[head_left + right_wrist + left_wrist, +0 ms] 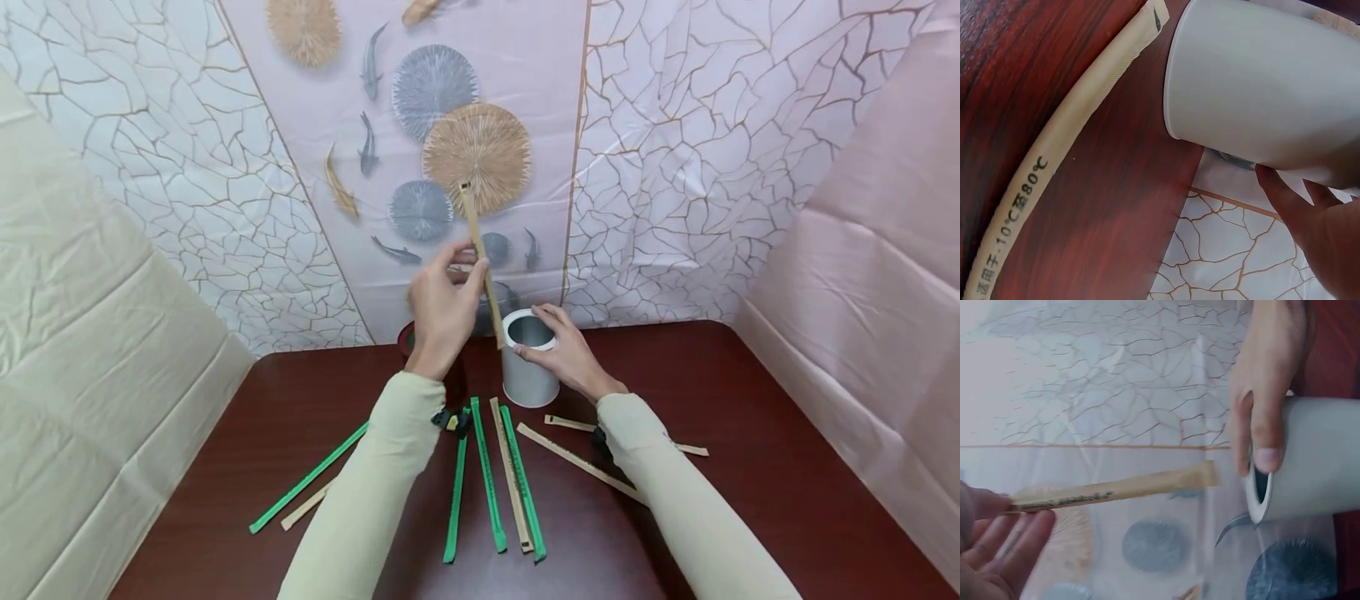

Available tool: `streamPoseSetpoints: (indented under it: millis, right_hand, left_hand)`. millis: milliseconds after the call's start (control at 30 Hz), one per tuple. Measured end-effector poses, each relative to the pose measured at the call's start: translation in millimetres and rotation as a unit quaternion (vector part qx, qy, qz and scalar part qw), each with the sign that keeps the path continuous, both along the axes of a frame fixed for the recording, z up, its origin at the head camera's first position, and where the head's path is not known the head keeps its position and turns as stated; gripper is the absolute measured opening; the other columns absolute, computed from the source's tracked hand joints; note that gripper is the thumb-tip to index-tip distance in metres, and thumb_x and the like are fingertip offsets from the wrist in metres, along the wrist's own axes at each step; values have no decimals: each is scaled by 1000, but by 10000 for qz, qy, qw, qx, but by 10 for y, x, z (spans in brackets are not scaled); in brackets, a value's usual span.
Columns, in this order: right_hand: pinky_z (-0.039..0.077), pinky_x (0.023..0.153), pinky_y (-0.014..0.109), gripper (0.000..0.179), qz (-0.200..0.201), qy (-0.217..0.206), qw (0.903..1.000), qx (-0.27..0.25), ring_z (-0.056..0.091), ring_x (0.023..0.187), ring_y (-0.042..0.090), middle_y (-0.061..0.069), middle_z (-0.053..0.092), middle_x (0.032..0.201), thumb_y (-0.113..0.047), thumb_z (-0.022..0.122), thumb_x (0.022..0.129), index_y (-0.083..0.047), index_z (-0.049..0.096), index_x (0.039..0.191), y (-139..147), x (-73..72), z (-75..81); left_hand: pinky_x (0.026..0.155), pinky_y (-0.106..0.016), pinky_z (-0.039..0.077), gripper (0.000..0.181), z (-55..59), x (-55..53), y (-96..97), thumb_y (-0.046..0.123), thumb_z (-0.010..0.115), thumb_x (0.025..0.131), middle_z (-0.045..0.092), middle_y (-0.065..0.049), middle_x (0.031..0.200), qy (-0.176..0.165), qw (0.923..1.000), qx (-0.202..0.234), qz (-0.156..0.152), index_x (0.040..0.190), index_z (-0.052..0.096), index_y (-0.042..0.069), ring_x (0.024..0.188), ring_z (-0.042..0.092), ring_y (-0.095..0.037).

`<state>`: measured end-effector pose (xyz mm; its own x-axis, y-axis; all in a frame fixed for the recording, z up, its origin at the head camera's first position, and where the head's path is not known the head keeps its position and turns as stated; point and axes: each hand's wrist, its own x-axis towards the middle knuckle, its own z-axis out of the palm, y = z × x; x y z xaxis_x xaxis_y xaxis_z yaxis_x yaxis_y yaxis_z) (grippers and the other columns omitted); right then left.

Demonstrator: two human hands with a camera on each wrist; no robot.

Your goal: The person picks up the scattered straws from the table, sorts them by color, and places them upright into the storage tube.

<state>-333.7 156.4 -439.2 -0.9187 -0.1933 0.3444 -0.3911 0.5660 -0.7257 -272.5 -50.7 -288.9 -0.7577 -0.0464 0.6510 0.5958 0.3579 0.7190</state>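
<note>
My left hand (442, 304) pinches a brown paper-wrapped straw (472, 218) between thumb and fingers, raised above the table. The straw's lower end overlaps the near-left rim of a pale grey can (529, 385) in the head view. From the left wrist view, the straw (1141, 486) points toward the can's mouth, with a gap between them. My right hand (567, 354) grips the upright can at its top, thumb on the near rim and fingers along the far right side. Printed characters show on another brown straw (1054, 144) beside the can in the right wrist view.
A dark red container (406, 338) stands behind my left wrist, mostly hidden. Several green-wrapped straws (488, 475) and brown ones (577, 460) lie spread over the dark red table (600, 558), some partly under my sleeves. Patterned cloth (660, 200) hangs behind the table.
</note>
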Motion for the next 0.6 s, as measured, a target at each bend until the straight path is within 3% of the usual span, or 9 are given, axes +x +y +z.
streamPoseSetpoints:
  millis: [100, 300, 467, 600]
  right_hand:
    - [39, 115, 57, 89, -13, 56, 10000, -48, 43, 144, 38, 13, 38, 162, -40, 84, 89, -4, 44, 160, 14, -24, 18]
    - [39, 115, 54, 90, -48, -35, 9998, -212, 45, 141, 35, 10, 38, 161, -41, 85, 89, -6, 44, 161, 35, -32, -5]
    - [39, 115, 55, 92, -53, -111, 9997, -227, 44, 142, 35, 11, 37, 161, -42, 85, 88, -6, 43, 161, 22, -14, -34]
    - [40, 115, 53, 92, -3, -77, 9998, -189, 44, 142, 34, 11, 37, 161, -42, 85, 88, -6, 42, 162, -3, -15, -25]
  left_hand:
    - [75, -29, 63, 26, -31, -127, 136, 11, 68, 105, 74, -15, 109, 214, 9994, 132, -230, 128, 70, 2, 89, 78, -27]
    - [77, -30, 63, 23, -256, -303, 282, 12, 65, 106, 73, -13, 111, 77, 9989, -60, -450, 126, 70, 1, 94, 77, -28]
    - [83, -34, 62, 21, -522, -399, 317, 13, 65, 107, 75, -11, 110, -156, 9971, -670, -320, 123, 70, 1, 98, 77, -25]
    - [86, -37, 61, 18, -677, -440, 336, 14, 68, 105, 78, -9, 106, -589, 9891, -1339, -159, 118, 73, 4, 97, 77, -22]
